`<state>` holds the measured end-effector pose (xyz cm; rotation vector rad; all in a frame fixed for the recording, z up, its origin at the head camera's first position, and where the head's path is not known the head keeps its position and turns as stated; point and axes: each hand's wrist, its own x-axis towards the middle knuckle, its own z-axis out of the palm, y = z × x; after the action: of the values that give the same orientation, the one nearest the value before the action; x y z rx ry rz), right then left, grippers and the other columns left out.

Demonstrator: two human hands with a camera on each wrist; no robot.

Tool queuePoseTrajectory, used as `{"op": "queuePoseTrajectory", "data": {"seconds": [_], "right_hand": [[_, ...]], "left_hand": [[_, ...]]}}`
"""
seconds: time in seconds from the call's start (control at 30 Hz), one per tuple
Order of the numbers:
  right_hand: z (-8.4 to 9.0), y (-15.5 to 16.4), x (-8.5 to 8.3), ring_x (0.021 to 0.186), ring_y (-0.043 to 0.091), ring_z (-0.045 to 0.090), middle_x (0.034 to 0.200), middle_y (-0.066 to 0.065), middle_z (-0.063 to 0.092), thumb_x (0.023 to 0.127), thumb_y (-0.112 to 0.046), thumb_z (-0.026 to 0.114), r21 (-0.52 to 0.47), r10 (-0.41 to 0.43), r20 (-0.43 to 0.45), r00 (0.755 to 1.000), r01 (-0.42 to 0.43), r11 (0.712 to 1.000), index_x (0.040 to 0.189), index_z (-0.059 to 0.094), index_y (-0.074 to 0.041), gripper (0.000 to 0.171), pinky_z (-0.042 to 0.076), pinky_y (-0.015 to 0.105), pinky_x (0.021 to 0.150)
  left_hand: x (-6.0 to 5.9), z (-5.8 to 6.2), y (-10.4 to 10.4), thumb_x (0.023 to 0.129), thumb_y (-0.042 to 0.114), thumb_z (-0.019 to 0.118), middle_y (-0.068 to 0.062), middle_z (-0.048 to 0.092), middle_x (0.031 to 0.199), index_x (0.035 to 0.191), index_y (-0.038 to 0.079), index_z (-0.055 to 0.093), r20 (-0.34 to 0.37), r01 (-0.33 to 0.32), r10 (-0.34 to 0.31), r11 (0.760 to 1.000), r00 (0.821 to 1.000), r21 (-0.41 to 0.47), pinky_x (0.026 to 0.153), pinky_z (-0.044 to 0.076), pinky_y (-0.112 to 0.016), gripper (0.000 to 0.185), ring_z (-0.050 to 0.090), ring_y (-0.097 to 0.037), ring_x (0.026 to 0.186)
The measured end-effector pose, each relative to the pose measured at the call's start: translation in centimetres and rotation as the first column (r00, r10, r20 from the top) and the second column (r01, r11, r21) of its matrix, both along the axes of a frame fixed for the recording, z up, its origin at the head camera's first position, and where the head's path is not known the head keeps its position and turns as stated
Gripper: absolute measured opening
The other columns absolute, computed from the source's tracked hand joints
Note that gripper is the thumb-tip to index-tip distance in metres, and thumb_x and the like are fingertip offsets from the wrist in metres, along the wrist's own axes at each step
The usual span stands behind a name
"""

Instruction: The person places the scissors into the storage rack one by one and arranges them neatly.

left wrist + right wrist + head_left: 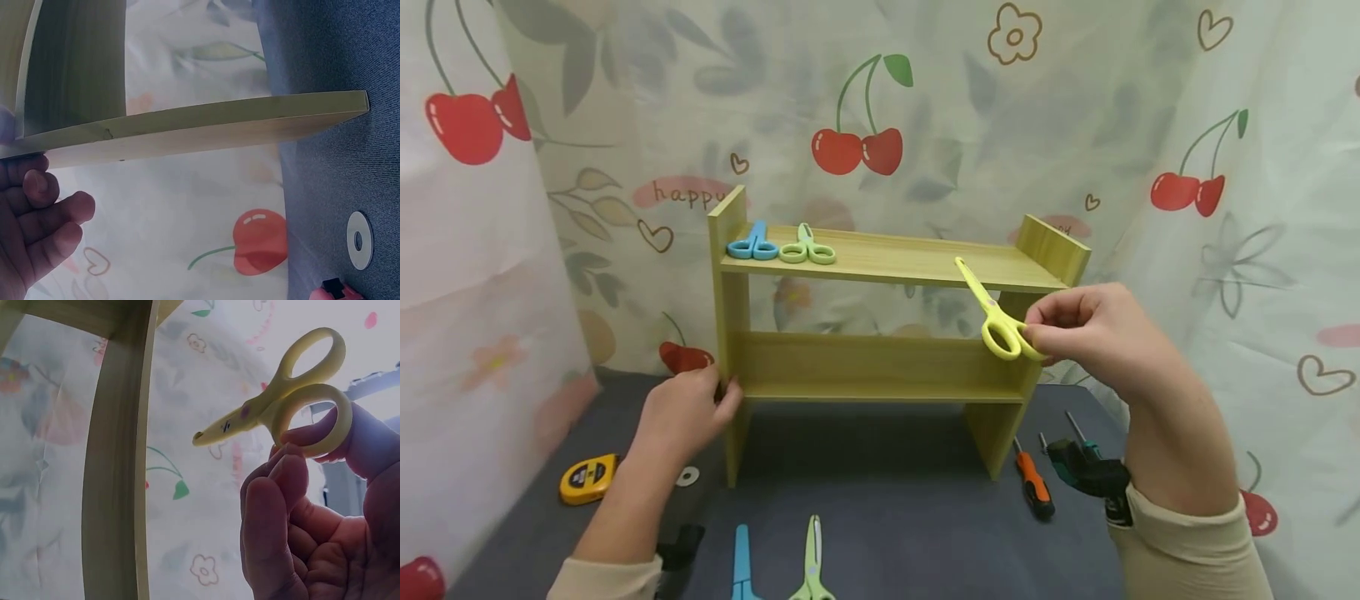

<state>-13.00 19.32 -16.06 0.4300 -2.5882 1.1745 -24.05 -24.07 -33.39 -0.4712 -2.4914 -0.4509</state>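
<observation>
Yellow scissors (pixel 996 317): light, stiff plastic; your right hand (pixel 1093 333) pinches one loop. Left hand (pixel 688 408) grips the shelf (pixel 887 258) post.

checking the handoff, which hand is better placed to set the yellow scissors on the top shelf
Right. The right hand already pinches the yellow scissors beside the top shelf; the left hand grips the rack's left side panel.
</observation>
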Motion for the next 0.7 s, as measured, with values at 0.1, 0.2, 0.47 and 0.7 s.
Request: {"op": "queuePoseTrajectory", "data": {"seconds": [0.1, 0.2, 0.47, 0.7], "right_hand": [[1.3, -0.8, -1.1, 0.073, 0.022, 0.060, 0.074, 0.004, 0.064, 0.090, -0.008, 0.066, 0.020, -0.020, 0.007, 1.000, 0.020, 1.000, 0.093, 0.072, 0.002, 0.012, 0.054, 0.031, 0.066], [2.2, -1.7, -2.1, 0.075, 0.023, 0.059, 0.076, 0.004, 0.064, 0.090, -0.011, 0.063, 0.022, -0.034, 0.027, 0.999, 0.034, 0.999, 0.096, 0.072, 0.001, 0.016, 0.052, 0.031, 0.066], [3.8, -4.0, -4.7, 0.075, 0.026, 0.061, 0.082, 0.007, 0.066, 0.087, -0.010, 0.061, -0.016, -0.070, 0.047, 0.996, 0.071, 0.997, 0.100, 0.074, 0.001, 0.022, 0.050, 0.030, 0.069], [4.8, -5.9, -7.5, 0.071, 0.020, 0.062, 0.090, 0.010, 0.067, 0.086, -0.010, 0.059, -0.020, -0.058, 0.089, 0.994, 0.059, 0.998, 0.093, 0.075, 0.000, 0.020, 0.055, 0.033, 0.074]], "left_hand": [[-0.1, -0.1, 0.1, 0.098, 0.022, 0.057, -0.001, 0.038, 0.056, 0.069, 0.012, 0.046, 0.010, 0.000, 0.000, 1.000, 1.000, 0.006, 0.048, 0.032, -0.036, 0.033, 0.038, -0.018, 0.046], [-0.2, -0.2, 0.0, 0.098, 0.023, 0.057, -0.001, 0.039, 0.056, 0.069, 0.011, 0.046, 0.020, -0.005, 0.005, 1.000, 1.000, 0.010, 0.048, 0.033, -0.035, 0.033, 0.038, -0.018, 0.047], [-0.2, -0.5, 0.0, 0.098, 0.023, 0.058, -0.001, 0.039, 0.056, 0.068, 0.011, 0.047, 0.015, -0.001, 0.001, 1.000, 1.000, 0.020, 0.048, 0.033, -0.035, 0.033, 0.039, -0.018, 0.047], [-0.5, -0.5, 0.0, 0.098, 0.023, 0.058, -0.001, 0.039, 0.055, 0.068, 0.011, 0.047, 0.003, -0.012, 0.012, 1.000, 1.000, 0.002, 0.048, 0.034, -0.035, 0.034, 0.039, -0.018, 0.047]]}}
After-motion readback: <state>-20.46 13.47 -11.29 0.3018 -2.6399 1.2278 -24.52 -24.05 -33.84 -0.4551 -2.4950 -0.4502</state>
